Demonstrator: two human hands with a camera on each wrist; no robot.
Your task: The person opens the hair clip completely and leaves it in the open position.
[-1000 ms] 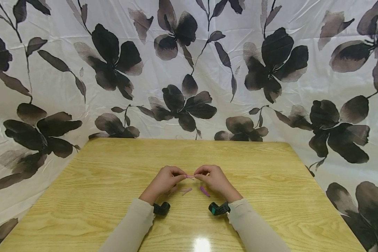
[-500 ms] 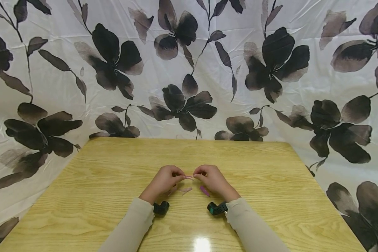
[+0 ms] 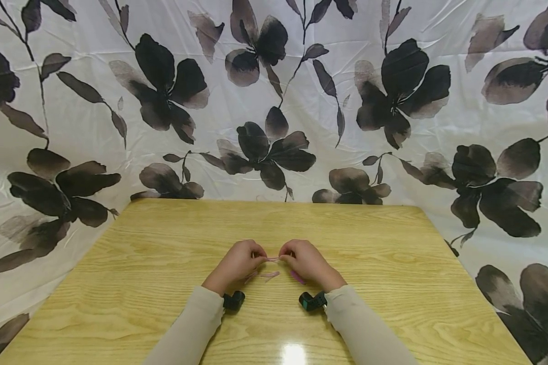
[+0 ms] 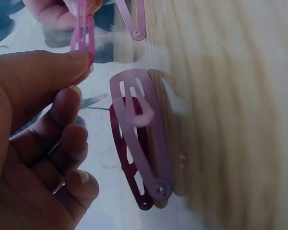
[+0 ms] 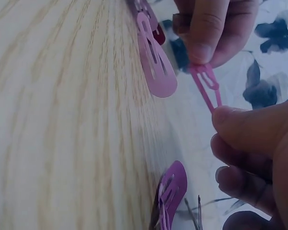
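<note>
A pink snap hair clip (image 3: 272, 259) is stretched between my two hands, above the table. My left hand (image 3: 239, 261) pinches one end of it between thumb and index finger; the other fingers curl loosely in the left wrist view. At the opposite end, my right hand (image 3: 304, 259) pinches the same clip (image 5: 215, 82) with thumb and fingertip. Below the hands a light pink hair clip (image 5: 162, 85) lies on the wood. Near my left hand a mauve hair clip (image 4: 158, 134) overlaps a dark red one (image 4: 129, 171). Purple hair clips (image 5: 179, 178) lie by my right hand.
The wooden table (image 3: 173, 228) reaches to a white cloth (image 3: 274, 91) with dark flowers behind it. Black cameras (image 3: 234, 301) are strapped on both wrists. Light glares on the table's front part.
Both hands have shifted slightly to the left and nearer to me relative to the table, still pinching the pink hair clip. The right hand now covers more of the purple clips.
</note>
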